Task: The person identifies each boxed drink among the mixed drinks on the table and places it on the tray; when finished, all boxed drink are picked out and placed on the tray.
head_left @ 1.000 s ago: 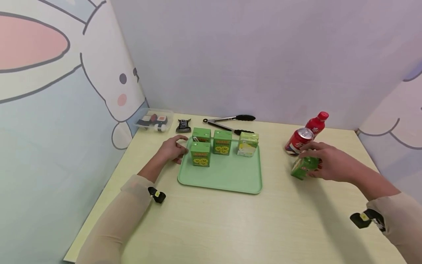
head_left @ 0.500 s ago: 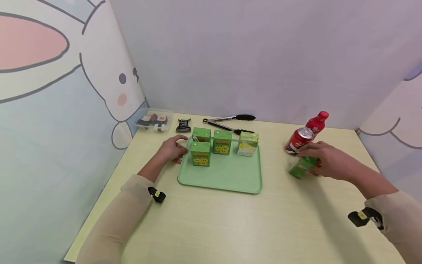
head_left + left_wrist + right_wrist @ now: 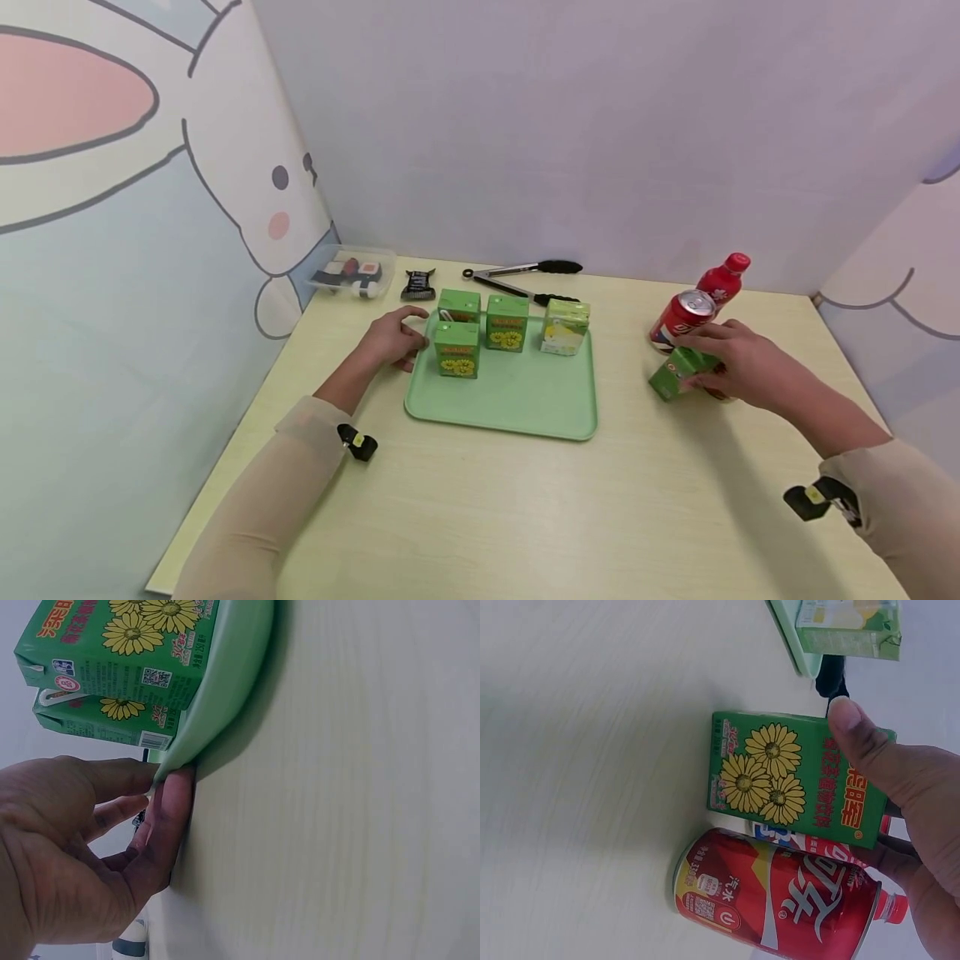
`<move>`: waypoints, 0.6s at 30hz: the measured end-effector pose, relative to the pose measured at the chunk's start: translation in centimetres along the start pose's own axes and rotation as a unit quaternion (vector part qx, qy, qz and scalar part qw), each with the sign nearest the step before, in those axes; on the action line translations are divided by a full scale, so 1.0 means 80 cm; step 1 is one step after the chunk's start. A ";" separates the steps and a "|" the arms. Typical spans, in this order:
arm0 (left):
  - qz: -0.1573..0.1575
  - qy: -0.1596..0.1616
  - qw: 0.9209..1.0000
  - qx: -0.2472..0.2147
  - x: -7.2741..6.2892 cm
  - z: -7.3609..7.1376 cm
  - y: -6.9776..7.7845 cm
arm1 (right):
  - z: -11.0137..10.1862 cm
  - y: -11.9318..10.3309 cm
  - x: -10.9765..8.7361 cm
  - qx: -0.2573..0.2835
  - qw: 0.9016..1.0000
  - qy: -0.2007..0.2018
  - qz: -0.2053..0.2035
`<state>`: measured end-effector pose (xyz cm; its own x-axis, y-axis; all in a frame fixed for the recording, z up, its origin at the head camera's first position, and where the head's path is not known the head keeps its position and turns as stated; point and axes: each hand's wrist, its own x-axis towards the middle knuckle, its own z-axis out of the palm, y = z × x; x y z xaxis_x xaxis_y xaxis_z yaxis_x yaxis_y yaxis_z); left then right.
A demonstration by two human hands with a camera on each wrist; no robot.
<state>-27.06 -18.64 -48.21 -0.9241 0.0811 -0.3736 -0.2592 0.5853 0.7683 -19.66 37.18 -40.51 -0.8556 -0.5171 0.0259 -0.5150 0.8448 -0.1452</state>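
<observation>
My right hand (image 3: 738,362) pinches a green drink carton (image 3: 780,769) with yellow flowers, thumb on one side and fingers on the other. The carton leans in the head view, close over the table and right of the tray. My left hand (image 3: 82,840) pinches the rim of a light green tray (image 3: 517,417) at its left side, thumb above and fingertips beneath. On the tray stand several cartons: matching green ones, such as the front carton (image 3: 457,350), and a paler yellow-green carton (image 3: 565,327). A red cola can (image 3: 780,892) is beside the held carton, mostly hidden by my hand in the head view.
Behind my right hand stand another red can (image 3: 681,319) and a red bottle (image 3: 722,281). Black-handled tongs (image 3: 517,287) lie behind the tray. A black wrapped packet (image 3: 417,285) and a clear box (image 3: 352,271) with small items are at the back left.
My right hand has moved slightly left with the green carton, which now leans more and shows farther from the nearer can. The left hand and tray have stayed put.
</observation>
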 end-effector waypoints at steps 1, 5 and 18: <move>0.000 0.000 1.000 0.000 0.000 0.000 0.000 | 0.000 0.001 0.000 -0.001 1.000 -0.001 -0.001; 0.002 0.000 1.000 -0.001 -0.001 0.000 0.000 | 0.004 0.000 -0.001 -0.007 1.000 0.009 -0.007; 0.004 0.000 1.000 0.002 -0.004 0.001 0.001 | 0.013 -0.011 0.003 -0.011 1.000 0.015 0.013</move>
<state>-26.74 -18.57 -48.04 -0.9261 0.0867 -0.3671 -0.2501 0.5873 0.7698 -19.34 36.18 -41.37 -0.8694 -0.4914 0.0520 -0.4939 0.8605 -0.1254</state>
